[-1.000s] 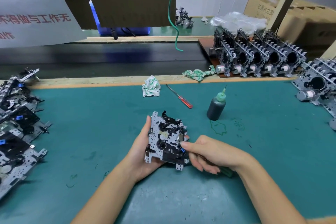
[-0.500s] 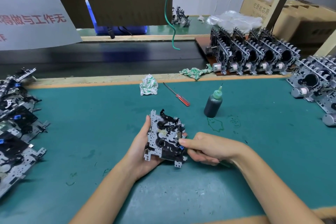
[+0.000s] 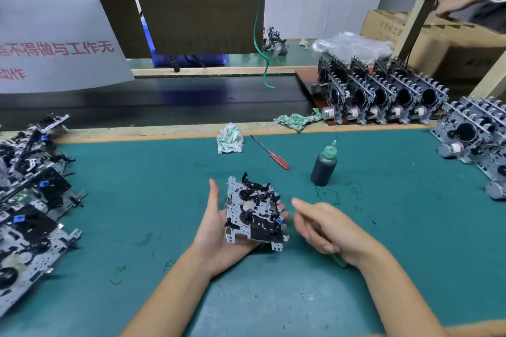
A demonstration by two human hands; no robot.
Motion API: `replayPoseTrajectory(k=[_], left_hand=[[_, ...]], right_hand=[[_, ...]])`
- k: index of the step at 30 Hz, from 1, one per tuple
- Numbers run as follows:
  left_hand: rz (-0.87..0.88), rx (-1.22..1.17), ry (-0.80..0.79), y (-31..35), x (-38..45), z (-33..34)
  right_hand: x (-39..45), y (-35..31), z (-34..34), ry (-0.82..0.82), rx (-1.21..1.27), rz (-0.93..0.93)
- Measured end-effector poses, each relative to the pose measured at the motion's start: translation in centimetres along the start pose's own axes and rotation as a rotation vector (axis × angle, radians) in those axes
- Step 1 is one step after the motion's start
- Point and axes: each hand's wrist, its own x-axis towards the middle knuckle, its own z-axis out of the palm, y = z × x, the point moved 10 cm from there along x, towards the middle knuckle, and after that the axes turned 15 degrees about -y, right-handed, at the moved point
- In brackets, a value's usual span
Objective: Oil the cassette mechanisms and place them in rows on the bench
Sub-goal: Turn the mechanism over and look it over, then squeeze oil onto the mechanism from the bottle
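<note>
At the left edge of the frame a batch of cassette mechanisms (image 3: pixel 30 216) lies flat and overlapping on the green bench mat (image 3: pixel 137 200); by their loose stacking they are judged to be stock awaiting oil.

At lower centre the left hand (image 3: pixel 216 235) cradles one cassette mechanism (image 3: pixel 253 212) from beneath, thumb raised along its left edge and fingertips showing at its right edge. The plate is tilted face-up toward the camera, presumably so the reels and levers are open to the applicator.

Just right of it, apart from the plate, the right hand (image 3: pixel 328 230) is curled round a slim green tool (image 3: pixel 338 260) whose end shows below the palm; the forefinger points toward the mechanism. The tool's tip is blurred and its nature cannot be confirmed.

Right of centre an oil bottle (image 3: pixel 324 165) stands upright, nozzle up, dark fluid filling most of it, with green stains on the mat at its base. It is kept within easy reach.

At upper right, finished mechanisms (image 3: pixel 383 96) stand on edge in close rows on a brown board (image 3: pixel 309 82). A cardboard carton (image 3: pixel 438 38) sits behind; its contents are hidden.
</note>
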Motion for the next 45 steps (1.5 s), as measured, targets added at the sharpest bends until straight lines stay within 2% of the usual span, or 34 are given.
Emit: replayPoseTrajectory(k=[2, 5, 9, 12, 15, 16, 18, 20, 21, 25, 27, 29, 32, 36, 41, 43, 45], left_hand=[[0.032, -0.068, -0.004, 0.2, -0.2, 0.3], [0.069, -0.133, -0.004, 0.5, -0.2, 0.3], [0.08, -0.177, -0.017, 0.4, -0.2, 0.4], [0.081, -0.154, -0.033, 0.5, -0.2, 0.5], [0.071, -0.097, -0.049, 0.6, -0.3, 0.8], [0.073, -0.084, -0.051, 0.7, -0.3, 0.9], [0.08, -0.063, -0.06, 0.8, -0.3, 1.0], [0.066, -0.055, -0.077, 0.7, -0.3, 1.3], [0.049, -0.06, -0.09, 0.4, -0.3, 1.4], [-0.038, -0.026, -0.15, -0.5, -0.2, 1.8], [-0.063, 0.001, -0.17, -0.8, -0.2, 1.8], [-0.068, 0.009, -0.175, -0.8, -0.2, 1.9], [-0.058, -0.019, -0.16, -0.5, -0.2, 1.8], [-0.062, -0.065, -0.109, -0.6, -0.2, 1.4], [-0.077, -0.07, -0.092, -0.6, -0.1, 1.1], [-0.078, -0.067, -0.09, -0.7, -0.1, 1.1], [-0.077, -0.073, -0.089, -0.7, -0.1, 1.0]], right_hand=[[-0.2, -0.1, -0.8, 0.037, 0.146, -0.061], [-0.1, 0.1, -1.5, 0.085, 0.234, -0.104], [-0.5, -0.8, -2.9, 0.262, 0.162, -0.202], [-2.1, -2.0, -4.3, 0.503, -0.075, -0.298], [-3.1, -3.1, -4.2, 0.703, -0.659, -0.183], [-3.3, -3.5, -4.0, 0.765, -0.76, -0.161], [-4.4, -4.0, -4.6, 0.932, -0.674, -0.231], [-5.9, -3.4, -6.5, 1.121, -0.429, -0.321], [-6.0, -3.0, -7.5, 1.154, -0.352, -0.31], [-3.0, -0.7, -9.7, 0.945, -0.165, -0.163], [-2.5, -0.3, -10.0, 0.923, -0.139, -0.142], [-2.4, -0.5, -9.9, 0.911, -0.165, -0.153], [-2.7, -1.4, -9.7, 0.869, -0.086, -0.279], [-3.4, -1.0, -9.4, 0.824, 0.259, -0.392], [-1.7, 0.4, -6.6, 0.597, 0.973, -0.505], [-1.7, 0.4, -6.3, 0.586, 1.075, -0.516], [-1.7, 0.6, -6.2, 0.598, 1.067, -0.477]])
